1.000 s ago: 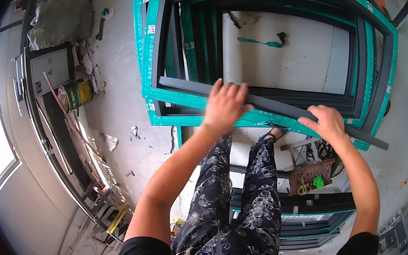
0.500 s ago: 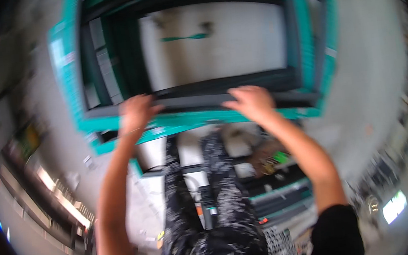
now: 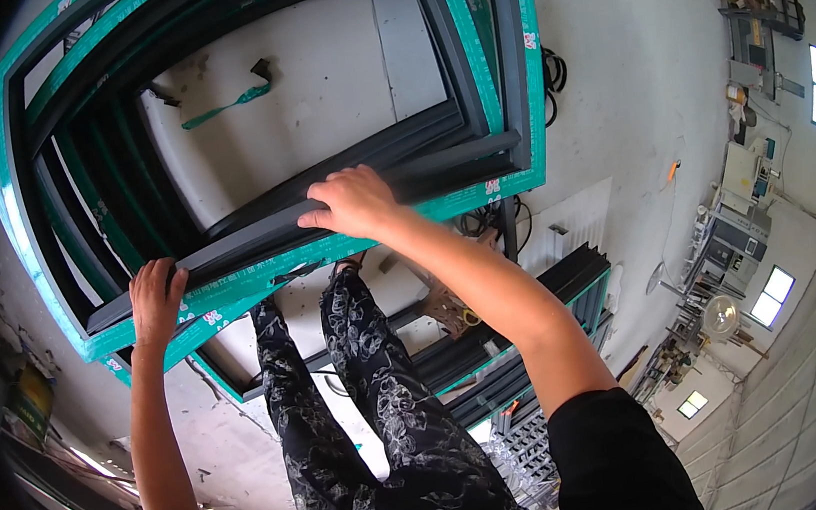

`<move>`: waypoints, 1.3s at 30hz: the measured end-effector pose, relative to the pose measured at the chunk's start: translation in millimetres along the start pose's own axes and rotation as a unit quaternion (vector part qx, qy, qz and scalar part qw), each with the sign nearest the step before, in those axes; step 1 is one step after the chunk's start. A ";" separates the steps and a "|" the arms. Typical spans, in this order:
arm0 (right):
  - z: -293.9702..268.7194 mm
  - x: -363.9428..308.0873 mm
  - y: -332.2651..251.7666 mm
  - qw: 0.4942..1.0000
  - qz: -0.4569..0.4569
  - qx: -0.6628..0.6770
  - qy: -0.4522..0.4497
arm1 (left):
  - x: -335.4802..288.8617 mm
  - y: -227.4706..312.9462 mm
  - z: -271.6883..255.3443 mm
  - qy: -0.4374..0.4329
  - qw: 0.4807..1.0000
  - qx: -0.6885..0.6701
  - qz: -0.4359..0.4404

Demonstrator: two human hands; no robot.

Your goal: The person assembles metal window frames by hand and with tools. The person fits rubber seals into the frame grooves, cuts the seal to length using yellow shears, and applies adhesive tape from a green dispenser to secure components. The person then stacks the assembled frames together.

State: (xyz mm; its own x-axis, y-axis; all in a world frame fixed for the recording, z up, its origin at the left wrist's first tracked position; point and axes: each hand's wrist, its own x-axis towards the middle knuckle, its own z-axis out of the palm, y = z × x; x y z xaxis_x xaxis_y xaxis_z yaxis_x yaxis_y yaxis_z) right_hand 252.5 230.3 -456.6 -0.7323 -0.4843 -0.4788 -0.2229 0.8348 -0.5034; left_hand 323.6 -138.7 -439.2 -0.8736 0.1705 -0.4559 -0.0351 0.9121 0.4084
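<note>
Strip [image 3: 247,237] lies along near side of frame [image 3: 525,80], left hand [image 3: 156,302] and right hand [image 3: 358,203] pinching it; even pressure should keep it straight.

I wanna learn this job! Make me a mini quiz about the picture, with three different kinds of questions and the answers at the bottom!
1. True or false: the left hand and the right hand are both on the dark bar.

2. Pick one: what colour is the film on the outer edge of the top frame?
A) red
B) green
C) yellow

3. Short answer: look through the frame's opening. What thin thing lies on the pale surface?

Key:
1. True.
2. B.
3. A thin green strip, with a dark piece at one end.
</note>
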 end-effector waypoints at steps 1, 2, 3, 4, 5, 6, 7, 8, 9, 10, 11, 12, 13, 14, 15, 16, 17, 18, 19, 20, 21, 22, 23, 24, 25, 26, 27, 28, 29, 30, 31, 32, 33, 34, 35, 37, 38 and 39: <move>1.7 -1.4 -0.6 1.000 0.000 0.004 0.000 | -1.3 -0.2 1.2 -0.002 1.000 0.003 -0.001; 3.4 -3.7 -1.5 1.000 0.006 0.015 -0.019 | -2.5 -0.2 2.6 -0.019 1.000 0.001 -0.009; 3.4 -4.6 -1.4 0.999 0.011 0.024 -0.036 | -1.6 0.0 3.4 -0.033 0.999 -0.002 -0.017; 3.2 -5.4 -1.8 0.998 0.015 0.032 -0.054 | -1.5 -0.4 3.8 -0.032 0.999 -0.001 -0.018; 5.0 -7.0 -1.7 0.999 0.003 0.006 -0.044 | -1.9 -1.6 4.1 -0.024 1.000 0.001 -0.015; 6.6 -9.2 -2.4 0.999 0.003 0.008 -0.046 | -3.4 -2.7 5.2 -0.018 1.000 0.003 -0.013; 8.2 -11.0 -3.0 1.000 -0.003 -0.001 -0.028 | -4.4 -4.2 5.9 -0.020 1.000 0.004 -0.015; 9.6 -11.9 -3.1 1.000 -0.009 -0.011 -0.010 | -5.3 -6.0 6.5 -0.003 1.000 0.003 -0.006; 7.5 -11.0 -3.8 1.000 -0.009 -0.009 -0.012 | -5.3 -5.4 7.4 0.013 1.000 0.002 0.004; 4.9 -8.7 -3.6 0.999 -0.001 -0.005 -0.048 | -5.4 -3.8 7.4 0.011 1.000 0.002 0.003; 2.7 -7.9 -4.1 0.996 0.007 -0.001 -0.085 | -5.3 -1.6 5.9 -0.009 1.000 0.010 -0.012; 0.7 -10.6 -5.5 0.996 0.005 0.000 -0.087 | -5.1 0.4 4.0 -0.028 0.999 0.018 -0.029; -1.9 -16.7 -7.2 0.997 -0.021 -0.028 -0.063 | -5.6 0.5 4.2 -0.029 0.999 0.019 -0.031; -3.7 -21.9 -6.4 0.997 -0.047 -0.056 -0.038 | -6.2 0.5 4.8 -0.023 0.999 0.024 -0.027; -6.6 -27.2 -2.9 0.996 -0.044 -0.042 -0.070 | -5.8 1.6 5.4 -0.018 0.999 0.027 -0.020; -11.4 -33.0 2.2 0.996 -0.045 -0.041 -0.072 | -5.1 1.5 4.7 -0.019 0.999 0.027 -0.022; -18.7 -40.7 9.5 0.994 -0.050 -0.085 -0.057 | -3.8 1.6 3.5 -0.030 0.999 0.018 -0.026; -26.6 -49.3 18.3 0.989 -0.056 -0.127 -0.042 | -3.3 2.3 2.7 -0.041 0.999 0.010 -0.030; -31.1 -57.2 30.5 0.989 -0.029 -0.138 -0.053 | -3.9 -1.4 5.7 0.015 1.000 0.009 0.013; -33.9 -65.3 44.6 0.987 -0.001 -0.149 -0.063 | -4.4 -5.2 3.5 0.015 1.000 0.011 0.010; -39.0 -73.5 56.6 0.987 0.032 -0.144 -0.070 | -2.6 -5.8 2.0 -0.006 1.000 0.000 0.005; -42.7 -81.4 64.7 0.989 0.017 -0.140 -0.044 | -1.2 -5.8 1.1 -0.028 1.000 -0.012 0.000; -39.9 -83.5 68.0 0.990 0.018 -0.136 -0.041 | 0.1 -6.5 0.8 -0.034 0.999 -0.021 -0.006; -38.4 -84.4 67.6 0.991 0.019 -0.130 -0.037 | 0.1 -10.4 1.9 -0.035 0.999 -0.019 -0.007; -35.4 -86.5 68.6 0.991 0.019 -0.127 -0.037 | -0.1 -14.6 3.4 -0.041 0.999 -0.027 -0.005; -31.0 -89.2 70.4 0.992 0.015 -0.118 -0.029 | 0.0 -16.7 3.9 -0.046 0.998 -0.034 -0.004; -28.6 -90.4 72.5 0.994 0.010 -0.109 -0.020 | 1.9 -14.4 0.4 -0.076 0.996 -0.049 -0.024; -26.6 -91.2 74.6 0.994 0.010 -0.107 -0.018 | 2.9 -15.9 0.7 -0.076 0.996 -0.046 -0.023; -24.8 -91.7 76.8 0.996 0.001 -0.087 0.001 | 3.6 -19.9 2.1 -0.075 0.996 -0.054 -0.014; -24.5 -92.6 77.1 0.998 -0.007 -0.068 0.019 | 4.9 -19.0 1.6 -0.075 0.995 -0.062 -0.003; -24.3 -93.2 77.4 0.998 -0.006 -0.066 0.021 | 5.7 -17.6 0.2 -0.076 0.995 -0.060 -0.002; -24.4 -93.7 77.4 0.999 -0.002 -0.050 0.019 | 6.4 -15.4 -1.8 -0.094 0.992 -0.081 -0.024; -25.4 -93.4 77.8 0.999 0.000 -0.035 0.018 | 8.0 -10.8 -3.7 -0.111 0.987 -0.103 -0.047; -26.3 -93.9 79.2 0.999 0.001 -0.034 0.020 | 10.2 -4.1 -3.1 -0.110 0.988 -0.101 -0.047; -27.4 -94.7 81.0 0.998 -0.005 -0.048 0.026 | 13.1 4.7 -0.5 -0.110 0.987 -0.098 -0.055; -23.7 -97.7 83.0 0.998 -0.009 -0.057 0.032 | 15.4 14.8 9.7 -0.103 0.990 -0.076 -0.051; -19.5 -98.6 85.7 0.997 -0.021 -0.055 0.042 | 16.2 18.9 17.0 -0.085 0.993 -0.081 -0.019; -19.7 -98.5 86.1 0.997 -0.034 -0.055 0.051 | 16.1 26.4 20.1 -0.068 0.995 -0.079 -0.010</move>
State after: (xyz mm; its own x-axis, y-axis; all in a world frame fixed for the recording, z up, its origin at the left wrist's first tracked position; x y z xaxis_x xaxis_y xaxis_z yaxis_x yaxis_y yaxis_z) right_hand 292.8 355.0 -438.7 -0.7739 -0.5161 -0.3671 -0.3392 0.8272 -0.4479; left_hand 318.4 -104.4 -451.7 -0.7992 0.2117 -0.5626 -0.1369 0.8472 0.5133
